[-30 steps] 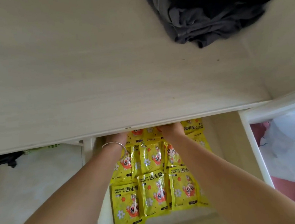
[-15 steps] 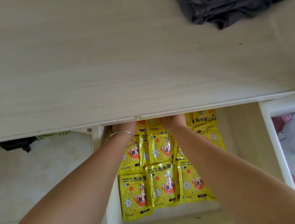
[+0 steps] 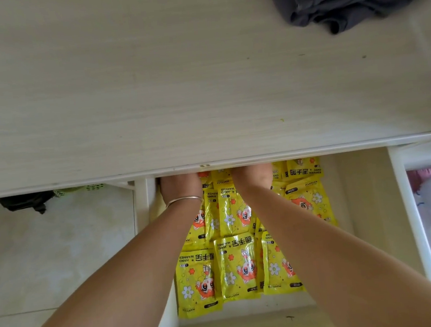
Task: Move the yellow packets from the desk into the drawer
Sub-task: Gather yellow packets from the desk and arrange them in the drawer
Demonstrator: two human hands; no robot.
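Both hands reach into the back of the open drawer (image 3: 363,202) at 12 o'clock: left hand (image 3: 181,186), right hand (image 3: 253,177). Their fingers are hidden under the desk (image 3: 176,88) edge, so I cannot tell their grip. The yellow packets (image 3: 240,263) overlap in rows inside. Shoving deeper could buckle the slick rows, or jam the drawer.

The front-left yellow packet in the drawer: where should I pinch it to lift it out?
Probably pinch the front-left packet at its near bottom edge, coming from above on the drawer's open front side. It lies flat, its top edge sits against the next row, and that near edge is clear of both forearms.
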